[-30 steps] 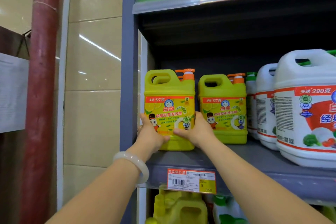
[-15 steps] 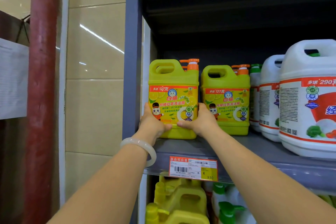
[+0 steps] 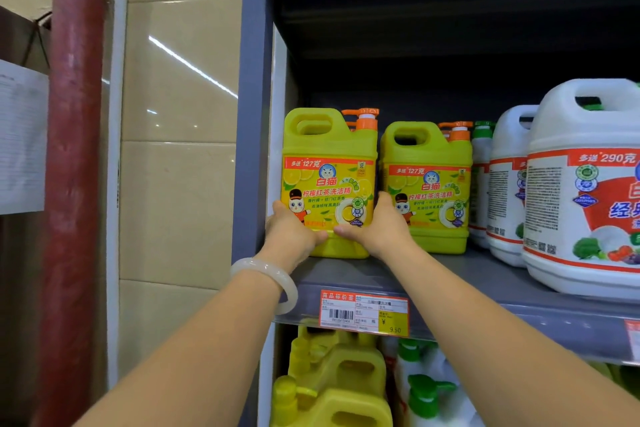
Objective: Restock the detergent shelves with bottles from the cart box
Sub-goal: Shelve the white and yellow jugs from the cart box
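Observation:
A yellow-green detergent bottle (image 3: 329, 163) with an orange pump stands upright at the left end of the grey shelf (image 3: 485, 274). My left hand (image 3: 292, 232) grips its lower left side and my right hand (image 3: 375, 227) grips its lower right side, thumbs across the front near the base. A second, identical yellow bottle (image 3: 429, 180) stands just to its right, slightly further back. The cart box is out of view.
Large white jugs (image 3: 588, 184) fill the right of the shelf. The grey upright (image 3: 251, 114) borders the bottle on the left. A price tag (image 3: 363, 312) hangs on the shelf edge. More yellow bottles (image 3: 336, 381) sit on the shelf below. A red pipe (image 3: 76, 149) stands at left.
Both hands have kept their hold low on the yellow bottle, which has stayed at the left end of the shelf. The view has tilted slightly, so the shelf sits lower and a little rightward.

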`<state>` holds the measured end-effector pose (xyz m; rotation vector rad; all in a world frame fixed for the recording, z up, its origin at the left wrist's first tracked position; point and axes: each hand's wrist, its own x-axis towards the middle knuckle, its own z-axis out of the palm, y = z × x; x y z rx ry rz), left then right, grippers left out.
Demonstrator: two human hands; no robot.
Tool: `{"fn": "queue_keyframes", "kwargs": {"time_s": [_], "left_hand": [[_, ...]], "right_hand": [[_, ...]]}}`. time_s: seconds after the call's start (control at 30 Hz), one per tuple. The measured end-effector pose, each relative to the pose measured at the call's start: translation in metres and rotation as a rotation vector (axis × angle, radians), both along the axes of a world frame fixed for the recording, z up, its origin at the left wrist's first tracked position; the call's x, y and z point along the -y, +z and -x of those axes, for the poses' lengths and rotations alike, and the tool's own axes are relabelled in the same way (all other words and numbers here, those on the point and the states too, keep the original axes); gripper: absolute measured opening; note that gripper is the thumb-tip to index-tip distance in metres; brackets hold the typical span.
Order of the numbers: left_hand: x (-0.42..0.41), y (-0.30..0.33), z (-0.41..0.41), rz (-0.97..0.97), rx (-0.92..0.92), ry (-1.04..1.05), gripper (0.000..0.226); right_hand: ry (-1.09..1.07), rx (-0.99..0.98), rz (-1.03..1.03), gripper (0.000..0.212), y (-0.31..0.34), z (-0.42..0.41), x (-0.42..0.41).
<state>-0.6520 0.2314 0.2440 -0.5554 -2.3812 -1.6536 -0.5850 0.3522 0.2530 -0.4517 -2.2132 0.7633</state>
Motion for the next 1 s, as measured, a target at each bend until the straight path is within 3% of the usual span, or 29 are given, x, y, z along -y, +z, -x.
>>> {"fn": "queue_keyframes", "kwargs": {"time_s": [0.07, 0.17, 0.33, 0.47, 0.53, 0.63, 0.73, 0.87, 1.0], "left_hand": [[0.003, -0.004, -0.015, 0.126, -0.212, 0.063, 0.074], [0.017, -0.003, -0.052, 0.278, -0.539, 0.049, 0.069], [0.079, -0.001, -0.105, 0.399, -0.748, 0.071, 0.055], [0.156, -0.052, -0.128, 0.557, -0.787, 0.15, 0.05], [0.195, -0.099, -0.134, 0.677, -0.642, 0.222, 0.055], [0.252, -0.184, -0.149, 0.93, -0.237, 0.249, 0.066], [0.304, -0.27, -0.174, 1.077, 0.147, 0.219, 0.062], [0.355, -0.369, -0.201, 1.097, 0.536, 0.171, 0.044], [0.38, -0.455, -0.215, 1.046, 0.714, 0.076, 0.047]], "right_hand": [[-0.034, -0.068, -0.044, 0.093, 0.001, -0.01, 0.006], [-0.067, -0.113, -0.25, 0.078, 0.006, -0.033, 0.02], [0.09, -0.023, -0.53, 0.067, 0.007, -0.085, 0.074], [0.312, 0.086, -0.668, 0.063, -0.04, -0.108, 0.133], [0.434, 0.17, -0.689, 0.067, -0.086, -0.108, 0.165], [0.61, 0.4, -0.652, 0.073, -0.168, -0.111, 0.214], [0.8, 0.615, -0.611, 0.067, -0.258, -0.117, 0.257], [0.915, 0.874, -0.544, 0.053, -0.371, -0.127, 0.294], [0.942, 1.139, -0.436, 0.046, -0.475, -0.132, 0.311]]}}
